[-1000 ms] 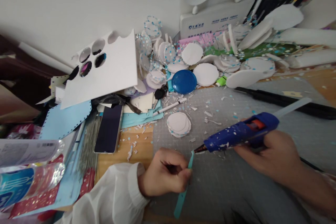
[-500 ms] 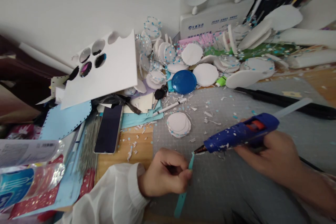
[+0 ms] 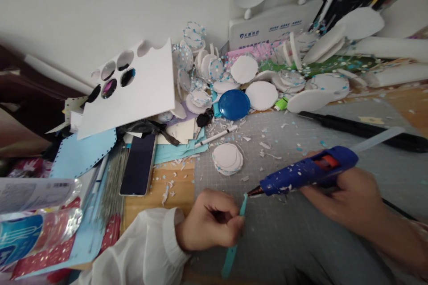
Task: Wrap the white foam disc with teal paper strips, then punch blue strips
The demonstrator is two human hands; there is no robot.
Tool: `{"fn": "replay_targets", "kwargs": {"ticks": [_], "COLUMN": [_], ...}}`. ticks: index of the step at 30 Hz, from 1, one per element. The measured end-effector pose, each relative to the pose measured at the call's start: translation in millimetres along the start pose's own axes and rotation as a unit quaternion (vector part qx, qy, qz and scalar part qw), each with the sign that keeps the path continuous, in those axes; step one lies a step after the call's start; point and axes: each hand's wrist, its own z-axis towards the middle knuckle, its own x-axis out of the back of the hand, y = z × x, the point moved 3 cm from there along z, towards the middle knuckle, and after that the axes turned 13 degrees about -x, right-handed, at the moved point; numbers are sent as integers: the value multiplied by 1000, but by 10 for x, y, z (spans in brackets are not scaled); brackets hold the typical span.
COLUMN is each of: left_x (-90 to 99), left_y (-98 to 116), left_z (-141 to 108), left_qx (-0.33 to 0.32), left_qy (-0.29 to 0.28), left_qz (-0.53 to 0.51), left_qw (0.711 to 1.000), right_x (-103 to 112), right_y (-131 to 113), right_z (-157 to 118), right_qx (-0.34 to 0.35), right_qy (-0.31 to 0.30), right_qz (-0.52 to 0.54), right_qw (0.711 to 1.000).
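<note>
My left hand (image 3: 212, 220) pinches a narrow teal strip (image 3: 230, 259) between thumb and fingers over the grey cutting mat (image 3: 274, 240). The strip's upper end sticks up past my fingertips. Wrapped around the handle of a blue glue gun (image 3: 301, 173) is my right hand (image 3: 351, 196). The gun's dark nozzle points left and is at the strip's top end; whether they touch is hard to tell. A clear glue stick (image 3: 379, 139) juts from the gun's back. Just above my left hand lies a stack of white discs (image 3: 228, 159).
A blue round lid (image 3: 234, 104) and many white discs line the mat's back edge. A black cutter (image 3: 364, 129) lies at the right. To the left are a phone (image 3: 138, 164), a white board with holes (image 3: 143, 84) and a plastic bottle (image 3: 40, 231). Scraps dot the mat.
The back end of the glue gun has shifted very slightly right with my right hand. My left hand and the strip have hardly moved.
</note>
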Motion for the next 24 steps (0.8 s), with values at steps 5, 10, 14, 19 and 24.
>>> {"fn": "replay_targets", "kwargs": {"ticks": [5,10,14,19,24], "left_x": [0,5,9,18,41], "left_y": [7,13,16,27,44], "left_z": [4,18,18,15,15], "left_qx": [0,0,-10,-23,-3], "left_qy": [-3,-11,-13,-16,-28], "left_qz": [4,8,9,7,22], "left_qw": [1000,1000,1000,1000,999], "right_x": [-27,-36,-43,-161,-209], "right_y": [6,119,371,612,621], "right_z": [-22,12,118,171,163], "right_qx": [30,-67,-213,-237,-205], "right_qy": [31,97,51,-39,-66], "right_qz": [-44,-105,-154,-184,-163], "right_qw": [998,987,964,953,963]}}
